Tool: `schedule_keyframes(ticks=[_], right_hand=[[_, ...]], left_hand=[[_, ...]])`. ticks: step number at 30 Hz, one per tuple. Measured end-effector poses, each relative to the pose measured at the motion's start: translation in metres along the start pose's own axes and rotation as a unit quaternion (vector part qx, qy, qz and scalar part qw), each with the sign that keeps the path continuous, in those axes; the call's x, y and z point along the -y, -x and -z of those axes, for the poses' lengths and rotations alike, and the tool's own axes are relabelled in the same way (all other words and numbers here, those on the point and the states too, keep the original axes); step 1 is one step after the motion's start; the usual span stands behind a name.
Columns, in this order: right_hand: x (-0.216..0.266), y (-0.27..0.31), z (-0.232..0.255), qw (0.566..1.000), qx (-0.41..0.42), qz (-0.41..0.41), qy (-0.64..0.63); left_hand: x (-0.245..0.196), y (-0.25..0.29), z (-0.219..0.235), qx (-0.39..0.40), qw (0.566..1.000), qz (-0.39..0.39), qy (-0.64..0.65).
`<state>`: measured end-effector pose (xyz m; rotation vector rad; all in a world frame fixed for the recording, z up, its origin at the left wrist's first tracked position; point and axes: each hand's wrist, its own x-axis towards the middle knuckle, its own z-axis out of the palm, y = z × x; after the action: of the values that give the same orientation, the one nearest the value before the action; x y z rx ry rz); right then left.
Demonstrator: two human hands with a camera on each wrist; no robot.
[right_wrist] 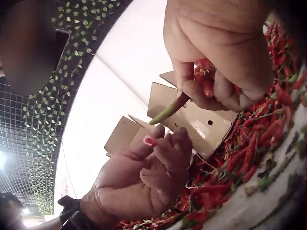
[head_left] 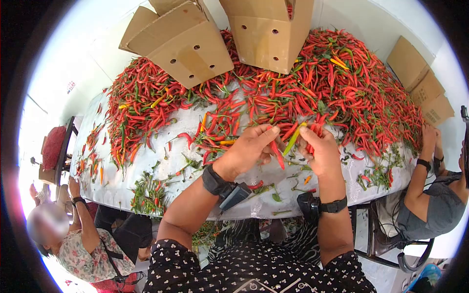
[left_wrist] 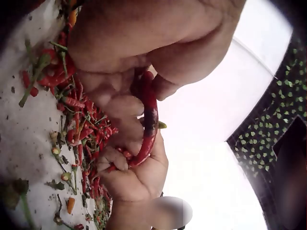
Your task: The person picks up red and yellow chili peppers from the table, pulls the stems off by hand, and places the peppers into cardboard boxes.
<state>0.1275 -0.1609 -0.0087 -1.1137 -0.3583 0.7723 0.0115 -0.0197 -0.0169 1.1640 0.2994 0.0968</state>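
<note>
My left hand (head_left: 246, 149) pinches a red chili pepper (head_left: 278, 157) between thumb and fingers, its tip pointing down. In the left wrist view this red chili (left_wrist: 150, 117) is curved, with a dark patch midway. Close by on the right, my right hand (head_left: 323, 150) pinches a yellow-green chili pepper (head_left: 293, 139) with its thumb and fingers. Several red chilies (right_wrist: 204, 79) are tucked in that palm, partly hidden by the curled fingers. Both hands are raised over the near side of the table, in front of the chili heap (head_left: 273, 97).
Two cardboard boxes (head_left: 195, 51) (head_left: 268, 36) stand on the heap at the back. Green stem scraps (head_left: 149, 193) lie on the white table cover (head_left: 244, 207). One person (head_left: 105, 249) sits at the left, another (head_left: 430, 205) at the right beside an opened carton (head_left: 425, 93).
</note>
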Motion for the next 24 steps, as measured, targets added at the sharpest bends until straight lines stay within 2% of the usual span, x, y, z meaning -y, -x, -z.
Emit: schedule_keyframes(ticks=[2,4,7,11,14,15,17,19,20,24], right_hand=[[0.0,0.002,-0.004,0.999,0.005,-0.01,0.033],[0.001,0.006,-0.011,0.979,0.001,0.028,0.2],[-0.005,0.003,-0.01,0.965,0.004,0.062,0.255],[-0.005,0.001,-0.009,0.957,-0.016,0.059,0.282],[-0.003,0.003,-0.01,0.961,0.002,0.051,0.272],[0.0,0.004,-0.012,0.972,-0.011,0.043,0.229],[0.002,0.005,-0.011,0.982,-0.025,0.034,0.185],[0.003,0.001,-0.002,0.999,0.005,0.012,0.037],[0.0,-0.002,-0.001,1.0,-0.016,0.019,0.005],[0.0,-0.004,0.002,0.999,-0.018,0.01,-0.036]], left_hand=[[-0.002,0.001,0.001,0.034,0.999,0.013,0.033],[-0.006,0.005,-0.008,0.031,0.999,0.01,0.019],[-0.003,0.005,-0.01,0.036,0.999,0.005,0.021],[-0.001,0.002,-0.007,0.069,0.997,-0.017,0.024],[0.001,0.001,-0.001,0.097,0.995,-0.014,0.025],[-0.001,0.002,-0.003,0.096,0.995,-0.014,0.025],[-0.003,0.004,-0.008,0.057,0.994,-0.004,0.091],[-0.001,0.002,-0.009,0.064,0.99,-0.024,0.121],[0.0,0.001,-0.009,0.07,0.985,-0.044,0.149],[0.005,-0.002,-0.003,0.078,0.989,-0.059,0.109]])
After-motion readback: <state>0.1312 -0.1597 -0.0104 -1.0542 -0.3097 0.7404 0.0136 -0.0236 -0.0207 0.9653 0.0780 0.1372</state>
